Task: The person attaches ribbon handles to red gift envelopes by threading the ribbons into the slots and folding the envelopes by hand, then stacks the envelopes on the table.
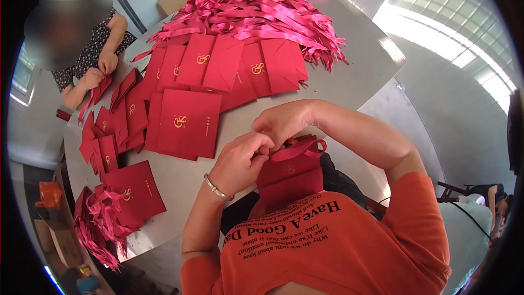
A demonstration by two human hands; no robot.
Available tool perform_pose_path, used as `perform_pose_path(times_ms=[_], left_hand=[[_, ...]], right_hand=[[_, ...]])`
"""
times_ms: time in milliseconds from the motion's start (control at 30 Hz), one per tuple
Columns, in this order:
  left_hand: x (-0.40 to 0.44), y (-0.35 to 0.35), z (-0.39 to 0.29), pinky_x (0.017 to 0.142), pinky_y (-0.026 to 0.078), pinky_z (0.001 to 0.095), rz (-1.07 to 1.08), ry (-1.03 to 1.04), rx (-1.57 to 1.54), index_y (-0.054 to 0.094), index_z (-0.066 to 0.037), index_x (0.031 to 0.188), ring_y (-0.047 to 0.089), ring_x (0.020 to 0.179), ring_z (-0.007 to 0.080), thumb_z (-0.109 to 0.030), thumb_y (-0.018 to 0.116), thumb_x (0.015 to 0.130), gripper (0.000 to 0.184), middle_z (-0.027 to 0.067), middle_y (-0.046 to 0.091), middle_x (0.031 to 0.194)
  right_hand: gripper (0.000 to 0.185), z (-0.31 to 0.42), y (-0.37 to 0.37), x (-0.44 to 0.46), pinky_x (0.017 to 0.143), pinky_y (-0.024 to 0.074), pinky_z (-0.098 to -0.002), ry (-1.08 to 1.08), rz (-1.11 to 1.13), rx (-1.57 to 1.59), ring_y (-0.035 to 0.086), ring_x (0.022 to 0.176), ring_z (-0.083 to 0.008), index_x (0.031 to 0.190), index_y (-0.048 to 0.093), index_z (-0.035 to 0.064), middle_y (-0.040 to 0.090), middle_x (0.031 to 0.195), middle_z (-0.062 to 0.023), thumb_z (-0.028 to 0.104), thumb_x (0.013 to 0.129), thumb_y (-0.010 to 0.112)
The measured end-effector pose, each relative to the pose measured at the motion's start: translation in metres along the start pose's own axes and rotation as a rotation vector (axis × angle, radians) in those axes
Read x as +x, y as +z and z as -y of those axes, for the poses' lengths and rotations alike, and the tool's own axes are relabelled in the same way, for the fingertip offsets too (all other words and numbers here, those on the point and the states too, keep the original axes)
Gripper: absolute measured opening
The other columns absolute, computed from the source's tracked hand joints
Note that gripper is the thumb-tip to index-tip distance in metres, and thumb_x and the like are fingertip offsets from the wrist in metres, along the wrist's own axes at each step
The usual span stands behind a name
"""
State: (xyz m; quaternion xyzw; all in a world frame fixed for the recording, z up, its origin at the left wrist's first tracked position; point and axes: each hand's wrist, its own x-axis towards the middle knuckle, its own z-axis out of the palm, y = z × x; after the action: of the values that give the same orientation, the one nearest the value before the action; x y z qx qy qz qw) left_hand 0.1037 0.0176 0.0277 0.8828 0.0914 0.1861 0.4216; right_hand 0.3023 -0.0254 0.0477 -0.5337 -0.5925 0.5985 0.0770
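Observation:
A red paper gift bag (289, 177) sits at my lap, close to the table edge, with a loop of red ribbon (300, 150) at its top. My left hand (243, 158), with a bracelet at the wrist, is closed in a pinch at the bag's upper left corner. Beside it, my right hand (281, 123) bends down from above, its fingers curled together at the ribbon. The fingertips meet closely, and the exact grip on the ribbon is partly hidden.
Flat red bags (191, 123) with gold lettering cover the table (363, 65) ahead. Behind them lies a big heap of pink-red ribbons (251, 16). Ribboned bags (103, 213) hang at the left edge. Across the table, another person's hands (101, 71) hold a red bag.

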Motion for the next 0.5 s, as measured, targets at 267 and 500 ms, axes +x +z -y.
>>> perform_pose_path(times_ms=[267, 500], left_hand=[[0.002, 0.0, 0.002, 0.067, 0.053, 0.0292, -0.005, 0.059, 0.008, 0.06, -0.002, 0.095, 0.066, 0.076, 0.0212, 0.01, 0.066, 0.071, 0.027, 0.0096, 0.062, 0.088], [0.002, 0.001, 0.003, 0.07, 0.053, 0.0282, 0.069, -0.02, -0.025, 0.06, -0.002, 0.095, 0.065, 0.077, 0.0185, 0.01, 0.066, 0.071, 0.028, 0.0085, 0.062, 0.089]], right_hand=[[0.029, -0.007, 0.003, 0.006, 0.048, 0.0435, -0.0261, 0.018, -0.058, 0.193, 0.056, 0.059, -0.0113, 0.094, 0.059, -0.0014, 0.062, 0.074, -0.0041, 0.004, 0.069, 0.071], [0.026, -0.013, 0.014, 0.003, 0.049, 0.0466, -0.0315, -0.012, -0.404, 0.166, 0.058, 0.06, -0.0138, 0.091, 0.055, 0.0019, 0.06, 0.072, -0.0059, 0.004, 0.071, 0.071]])
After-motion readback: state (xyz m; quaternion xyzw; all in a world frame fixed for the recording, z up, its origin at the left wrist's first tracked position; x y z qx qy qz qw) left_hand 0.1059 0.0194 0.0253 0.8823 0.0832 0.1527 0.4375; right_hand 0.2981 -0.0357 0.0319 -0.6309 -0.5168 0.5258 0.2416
